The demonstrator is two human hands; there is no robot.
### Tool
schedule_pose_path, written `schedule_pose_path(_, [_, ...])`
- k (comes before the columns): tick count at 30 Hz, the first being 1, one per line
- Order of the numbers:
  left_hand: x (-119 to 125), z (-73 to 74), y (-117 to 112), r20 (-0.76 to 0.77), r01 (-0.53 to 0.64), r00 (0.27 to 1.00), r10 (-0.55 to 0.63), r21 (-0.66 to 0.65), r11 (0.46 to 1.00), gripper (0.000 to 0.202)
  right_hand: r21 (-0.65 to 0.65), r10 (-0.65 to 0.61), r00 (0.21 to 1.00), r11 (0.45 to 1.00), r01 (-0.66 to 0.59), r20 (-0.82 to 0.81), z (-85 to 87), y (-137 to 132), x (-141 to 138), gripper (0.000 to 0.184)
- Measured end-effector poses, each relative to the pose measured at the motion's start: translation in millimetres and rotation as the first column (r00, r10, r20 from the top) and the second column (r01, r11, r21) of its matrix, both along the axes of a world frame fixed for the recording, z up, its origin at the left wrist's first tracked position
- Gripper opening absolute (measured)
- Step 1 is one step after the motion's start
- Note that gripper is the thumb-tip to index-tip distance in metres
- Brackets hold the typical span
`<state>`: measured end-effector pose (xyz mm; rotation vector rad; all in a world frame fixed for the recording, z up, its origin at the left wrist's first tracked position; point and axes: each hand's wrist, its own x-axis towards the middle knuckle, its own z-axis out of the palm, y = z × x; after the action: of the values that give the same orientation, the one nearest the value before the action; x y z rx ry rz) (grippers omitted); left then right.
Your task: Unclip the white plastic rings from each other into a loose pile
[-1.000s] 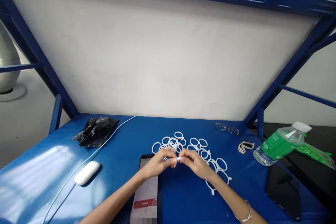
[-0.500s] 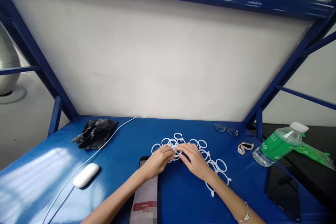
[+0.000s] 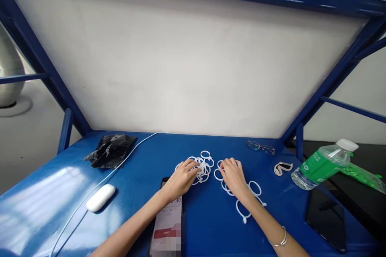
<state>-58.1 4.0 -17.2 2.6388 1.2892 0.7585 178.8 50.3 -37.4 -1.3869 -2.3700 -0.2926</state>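
Note:
A heap of white plastic rings (image 3: 206, 172) with small knobs lies on the blue tabletop (image 3: 141, 204). My left hand (image 3: 180, 178) rests over the heap's left side, its fingers curled and closed on a ring there; the fingertips are partly hidden among the rings. To the right, my right hand (image 3: 232, 174) is closed, thumb and fingers pinching a white ring (image 3: 220, 164). More loose white rings (image 3: 255, 187) lie under and beside my right wrist, partly covered by it.
A phone (image 3: 165, 225) lies under my left forearm. Left are a white case (image 3: 100, 198), a cable (image 3: 99, 185) and a black plastic bag (image 3: 111, 151). Right are glasses (image 3: 261, 147), a coiled white strap (image 3: 282, 168), a tilted bottle (image 3: 324, 164) and a dark tablet-like slab (image 3: 325, 221).
My right hand has moved right, away from the heap and my left hand, to the loose rings. My left hand stays at the heap. The view has shifted slightly.

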Motion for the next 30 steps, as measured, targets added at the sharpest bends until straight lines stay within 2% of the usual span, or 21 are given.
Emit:
schedule_pose_path(6, [-0.3, 1.8, -1.7, 0.063, -0.005, 0.998, 0.004, 0.017, 1.000, 0.026, -0.160, -0.012, 0.986, 0.987, -0.015, -0.165, 13.6, -1.3, 0.3, 0.023])
schedule_pose_path(9, [-0.7, 4.1, -2.1, 0.150, 0.004, 0.989, -0.002, -0.016, 1.000, 0.026, -0.294, 0.038, 0.905, 0.939, -0.177, -0.424, 29.2, -6.7, -4.2, 0.020])
schedule_pose_path(10, [-0.8, 5.2, -2.4, 0.195, 0.013, 0.981, -0.006, -0.036, 0.999, 0.027, -0.339, 0.055, 0.848, 0.902, -0.269, -0.528, 34.6, -9.6, -6.5, 0.021])
schedule_pose_path(11, [-0.6, 6.4, -3.0, 0.245, 0.025, 0.970, -0.008, -0.063, 0.998, 0.028, -0.383, 0.071, 0.779, 0.841, -0.383, -0.623, 39.3, -13.0, -9.1, 0.022])
schedule_pose_path(14, [1.4, 11.6, -5.7, 0.391, 0.085, 0.920, -0.011, -0.172, 0.981, 0.032, -0.413, 0.030, 0.518, 0.565, -0.714, -0.855, 46.8, -24.5, -18.1, 0.027])
schedule_pose_path(16, [3.8, 15.5, -7.9, 0.468, 0.155, 0.883, -0.023, -0.244, 0.957, 0.033, -0.369, -0.038, 0.393, 0.439, -0.820, -0.919, 45.9, -31.3, -23.6, 0.029])
schedule_pose_path(18, [6.2, 18.9, -9.6, 0.544, 0.231, 0.838, -0.041, -0.287, 0.930, 0.035, -0.334, -0.092, 0.323, 0.369, -0.867, -0.942, 42.2, -35.9, -27.6, 0.029])
schedule_pose_path(21, [8.9, 20.9, -10.7, 0.674, 0.347, 0.738, -0.023, -0.349, 0.871, 0.039, -0.311, -0.158, 0.274, 0.323, -0.894, -0.949, 36.7, -37.7, -30.2, 0.032])
schedule_pose_path(25, [11.3, 18.2, -10.7, 0.817, 0.468, 0.565, 0.114, -0.431, 0.771, 0.037, -0.323, -0.142, 0.291, 0.345, -0.881, -0.946, 33.1, -35.0, -30.0, 0.039])
schedule_pose_path(27, [12.9, 15.3, -11.0, 0.835, 0.487, 0.532, 0.141, -0.438, 0.756, 0.038, -0.330, -0.112, 0.311, 0.354, -0.875, -0.944, 32.5, -34.0, -29.5, 0.042])
schedule_pose_path(30, [16.1, 10.4, -12.1, 0.861, 0.516, 0.488, 0.145, -0.418, 0.748, 0.039, -0.326, -0.095, 0.313, 0.339, -0.883, -0.945, 33.7, -34.5, -29.1, 0.044])
